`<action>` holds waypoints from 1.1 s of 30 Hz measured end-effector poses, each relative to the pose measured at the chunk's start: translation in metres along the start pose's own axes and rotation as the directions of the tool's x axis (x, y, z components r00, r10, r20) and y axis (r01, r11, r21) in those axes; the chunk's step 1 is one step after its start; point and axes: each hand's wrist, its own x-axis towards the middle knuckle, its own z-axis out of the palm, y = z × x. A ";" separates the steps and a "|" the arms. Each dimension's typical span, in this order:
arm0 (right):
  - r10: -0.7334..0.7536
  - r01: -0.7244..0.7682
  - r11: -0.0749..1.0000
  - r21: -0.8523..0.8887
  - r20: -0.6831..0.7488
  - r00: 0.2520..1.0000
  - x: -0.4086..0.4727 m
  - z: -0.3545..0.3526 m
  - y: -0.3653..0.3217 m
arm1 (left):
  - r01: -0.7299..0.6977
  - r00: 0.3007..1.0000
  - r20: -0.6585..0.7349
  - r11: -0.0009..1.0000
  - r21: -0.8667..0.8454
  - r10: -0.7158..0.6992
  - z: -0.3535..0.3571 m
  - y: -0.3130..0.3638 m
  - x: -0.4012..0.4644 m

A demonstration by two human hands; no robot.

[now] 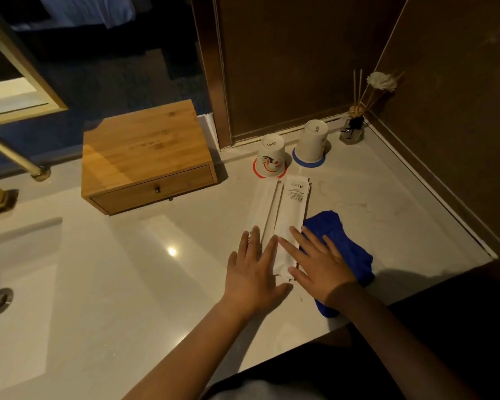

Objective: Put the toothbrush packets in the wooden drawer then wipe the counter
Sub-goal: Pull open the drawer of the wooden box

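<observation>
Nothing looks done yet: the toothbrush packets [280, 215] lie on the surface [156, 255] with the left hand [253, 272] and right hand [319, 265] laid flat on them, the wooden drawer [153, 187] closed, the blue cloth [342, 249] unused alongside.

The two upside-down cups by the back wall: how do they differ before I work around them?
The left cup carries a colourful printed picture on its side and sits on a red ring; the right cup shows a plain white side and sits on a blue ring. The left cup stands nearer the toothbrush packets; the right cup stands further back, closer to the reed diffuser. Both are white, inverted, with a mark printed on the base.
</observation>
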 end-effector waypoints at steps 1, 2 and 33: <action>-0.001 0.001 1.000 -0.019 -0.004 1.000 0.000 0.000 0.000 | -0.005 1.000 -0.012 1.000 0.016 0.006 0.001 -0.002 0.000; -0.001 0.000 0.999 -0.033 -0.012 1.000 0.001 0.000 -0.002 | -0.017 1.000 -0.020 0.999 0.034 0.018 0.001 -0.004 0.002; 0.289 -0.160 0.812 0.561 -0.148 0.946 0.098 -0.057 -0.184 | -0.017 0.965 -0.253 0.975 0.221 0.075 -0.193 -0.270 0.073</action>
